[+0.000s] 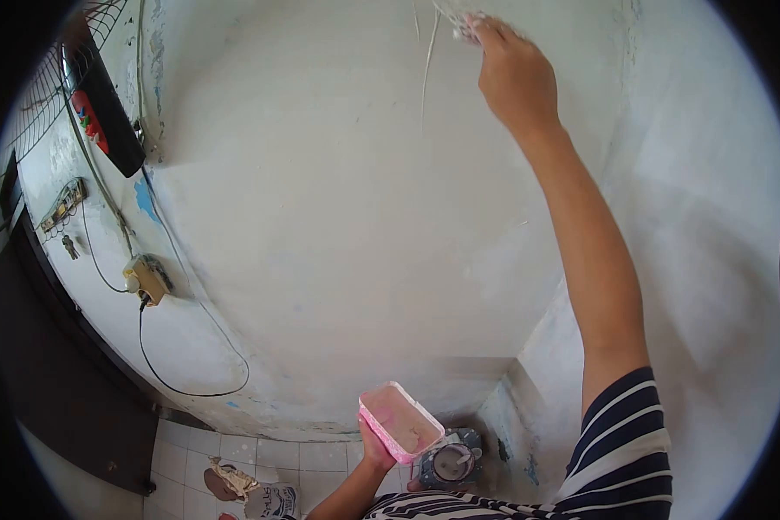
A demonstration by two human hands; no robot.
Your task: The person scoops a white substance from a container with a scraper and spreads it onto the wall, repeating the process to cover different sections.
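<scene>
The right hand point(516, 74) reaches high overhead, arm fully stretched, fingers curled around a whitish tool point(459, 22) pressed against the white wall point(338, 217); which tool it is cannot be told; the left hand point(374, 451) sits low, fingers wrapped under one pink rectangular tub point(400, 422), tilted, smeared with pale paste; one round can point(449, 465) stands on the tiled floor point(251, 455) just beside it.

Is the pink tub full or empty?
Nearly empty: the tub, held in the left hand, shows only a thin smear inside.

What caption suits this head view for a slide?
Right hand presses a tool to the white wall; left hand holds a pink tray.
</scene>
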